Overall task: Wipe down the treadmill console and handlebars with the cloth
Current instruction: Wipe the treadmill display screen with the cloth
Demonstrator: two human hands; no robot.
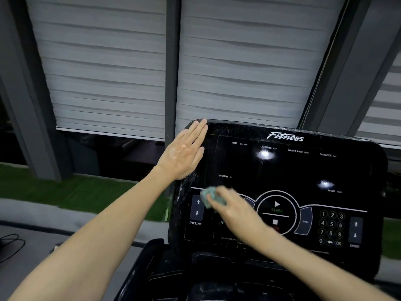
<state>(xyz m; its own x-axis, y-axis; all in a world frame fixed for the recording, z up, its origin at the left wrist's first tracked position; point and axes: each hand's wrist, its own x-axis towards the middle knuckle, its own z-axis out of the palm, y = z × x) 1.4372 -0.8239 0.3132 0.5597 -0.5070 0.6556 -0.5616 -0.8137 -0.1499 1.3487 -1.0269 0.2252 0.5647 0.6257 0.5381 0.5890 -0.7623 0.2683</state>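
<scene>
The cloth (208, 197), a small teal wad, lay on the lower left of the treadmill console (282, 170), toward 8 o'clock from the panel's middle and just right of the INCLINE arrows (197, 207). It was bunched and blurred; its longer side seemed to run from 10 o'clock to 4 o'clock, with the free end poking out toward 10. The right hand (235, 211) covered most of it, fingers curled over the wad and pressing it to the glossy black face, with the forearm reaching in from 5 o'clock.

The console's long axis ran side to side, dipping a little toward 4 o'clock, and its face tilted back toward the camera. The left hand (184, 153) lay flat on the panel's 10 o'clock corner, fingers straight and together, pointing to 1 o'clock and holding nothing.

At 3 o'clock from the cloth sat the round START button (276, 205), partly hidden by the right wrist; further that way were the number keypad (332, 227) and the SPEED arrows (355, 230). The Fitness logo (285, 136) ran along the top edge (two bright glints lay on the glass below it).

Behind, at 12 o'clock, hung pale blinds (104, 72) split by a grey post (172, 61). A green strip (43, 185) lay at 9 o'clock, and a dark cable (10, 244) at 8 o'clock.
</scene>
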